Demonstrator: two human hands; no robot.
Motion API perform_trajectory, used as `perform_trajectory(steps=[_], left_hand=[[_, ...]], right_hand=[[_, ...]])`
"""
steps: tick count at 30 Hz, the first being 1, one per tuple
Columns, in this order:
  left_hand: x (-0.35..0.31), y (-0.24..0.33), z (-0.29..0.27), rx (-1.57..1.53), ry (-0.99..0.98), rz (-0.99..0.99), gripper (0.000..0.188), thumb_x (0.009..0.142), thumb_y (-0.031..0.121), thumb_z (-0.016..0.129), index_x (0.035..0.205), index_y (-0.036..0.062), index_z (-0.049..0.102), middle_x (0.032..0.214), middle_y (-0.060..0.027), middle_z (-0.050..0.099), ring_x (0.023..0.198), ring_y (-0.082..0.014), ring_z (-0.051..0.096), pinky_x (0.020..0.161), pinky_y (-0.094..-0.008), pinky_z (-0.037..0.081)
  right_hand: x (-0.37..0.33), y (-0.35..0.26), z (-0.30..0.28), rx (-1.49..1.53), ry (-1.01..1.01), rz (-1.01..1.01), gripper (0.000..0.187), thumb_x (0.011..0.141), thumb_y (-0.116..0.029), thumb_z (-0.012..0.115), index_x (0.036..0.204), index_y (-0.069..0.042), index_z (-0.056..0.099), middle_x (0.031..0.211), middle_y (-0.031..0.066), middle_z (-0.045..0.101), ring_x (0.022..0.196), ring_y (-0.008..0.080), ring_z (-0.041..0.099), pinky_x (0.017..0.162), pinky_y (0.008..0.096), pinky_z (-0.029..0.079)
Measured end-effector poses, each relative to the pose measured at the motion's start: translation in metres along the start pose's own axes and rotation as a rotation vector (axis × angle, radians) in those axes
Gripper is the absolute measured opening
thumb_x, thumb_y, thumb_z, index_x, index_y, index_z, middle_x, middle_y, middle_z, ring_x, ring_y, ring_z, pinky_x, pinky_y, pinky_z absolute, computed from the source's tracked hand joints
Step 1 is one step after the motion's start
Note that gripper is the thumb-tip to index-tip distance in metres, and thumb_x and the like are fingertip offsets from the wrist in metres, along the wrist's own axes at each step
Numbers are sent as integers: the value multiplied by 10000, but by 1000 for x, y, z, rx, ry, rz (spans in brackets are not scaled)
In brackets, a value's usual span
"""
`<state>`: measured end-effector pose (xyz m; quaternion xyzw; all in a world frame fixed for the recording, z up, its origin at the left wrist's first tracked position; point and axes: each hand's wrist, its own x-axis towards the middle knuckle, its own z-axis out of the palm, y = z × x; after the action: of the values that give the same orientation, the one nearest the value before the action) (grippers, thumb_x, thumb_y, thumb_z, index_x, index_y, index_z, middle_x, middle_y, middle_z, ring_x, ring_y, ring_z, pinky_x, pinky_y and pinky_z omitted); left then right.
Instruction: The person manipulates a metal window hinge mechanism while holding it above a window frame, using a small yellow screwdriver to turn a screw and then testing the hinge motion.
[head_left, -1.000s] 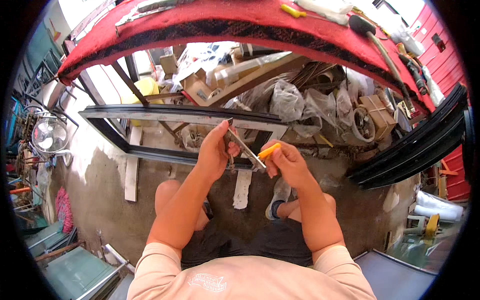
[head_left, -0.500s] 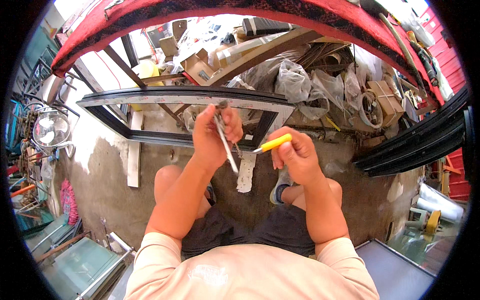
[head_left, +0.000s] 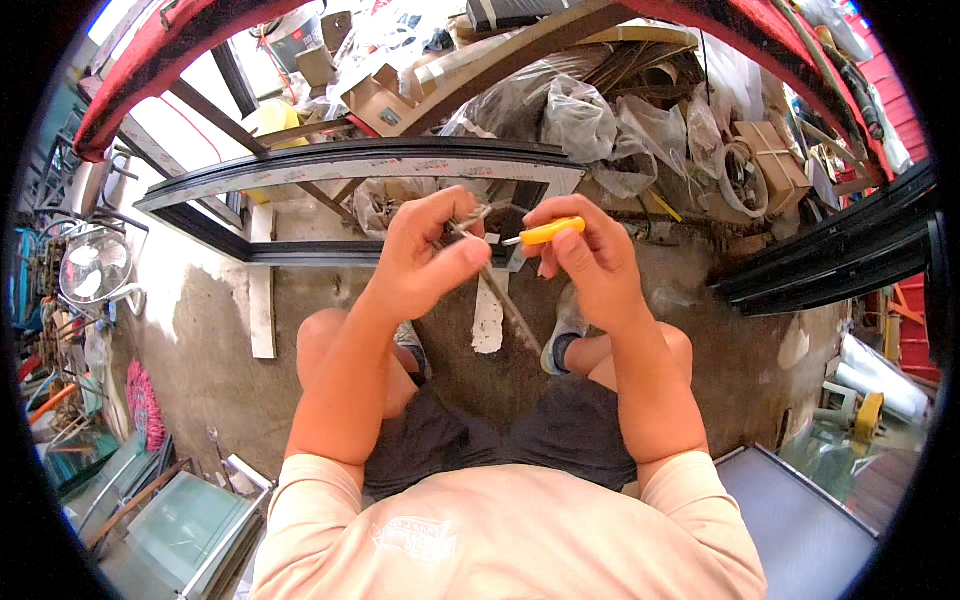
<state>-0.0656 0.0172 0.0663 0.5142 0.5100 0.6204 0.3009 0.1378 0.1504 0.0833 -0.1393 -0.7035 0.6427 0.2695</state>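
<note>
In my left hand (head_left: 432, 250) is a long thin metal strip (head_left: 512, 312) pinched between thumb and fingers, slanting down to the right, with thinner metal parts at its upper end. My right hand (head_left: 590, 255) is closed around a short yellow-handled tool (head_left: 552, 231). Its small metal tip points left at the strip's upper end; whether they touch, I cannot tell, nor is the tip's kind clear. Just beyond both hands lies a black window frame (head_left: 310, 254) with protective film on its face, partly hidden behind my fingers.
White strips (head_left: 262, 310) lie on the floor at the frame. Black profiles (head_left: 830, 265) stick in from the right. Behind the frame are plastic bags (head_left: 582, 120), cardboard boxes (head_left: 772, 165) and a brown beam (head_left: 500, 65). A fan (head_left: 95, 270) stands left, glass panes (head_left: 175, 525) lower left.
The metal strip has swung so its lower end points further right. My hands have come closer together, and the yellow tool has risen towards the strip's upper end.
</note>
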Motion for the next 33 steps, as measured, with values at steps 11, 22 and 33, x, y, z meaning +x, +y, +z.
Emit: perform_trajectory(steps=[11, 22, 33], left_hand=[[4, 12, 12, 687, 43, 341, 419, 755, 331, 887, 808, 60, 572, 711, -89, 530, 643, -309, 553, 591, -399, 428], [-4, -5, 13, 239, 110, 78, 416, 868, 381, 788, 893, 33, 561, 810, -78, 553, 728, -224, 541, 678, -343, 438], [-7, -10, 22, -327, 83, -177, 460, 960, 472, 600, 957, 12, 578, 929, -44, 567, 898, -146, 518, 838, -285, 391]], right_hand=[[8, 6, -12, 533, 43, 236, 410, 1077, -218, 554, 1429, -9, 581, 1142, 137, 706, 929, 153, 685, 823, 295, 580], [12, 1, 1, 511, 118, 226, 514, 1027, -83, 695, 1494, -21, 492, 1129, 91, 694, 959, 148, 723, 920, 326, 637], [7, 5, 21, 602, 124, 301, 216, 982, -101, 776, 1131, -50, 629, 990, 15, 692, 900, 120, 722, 819, 290, 626]])
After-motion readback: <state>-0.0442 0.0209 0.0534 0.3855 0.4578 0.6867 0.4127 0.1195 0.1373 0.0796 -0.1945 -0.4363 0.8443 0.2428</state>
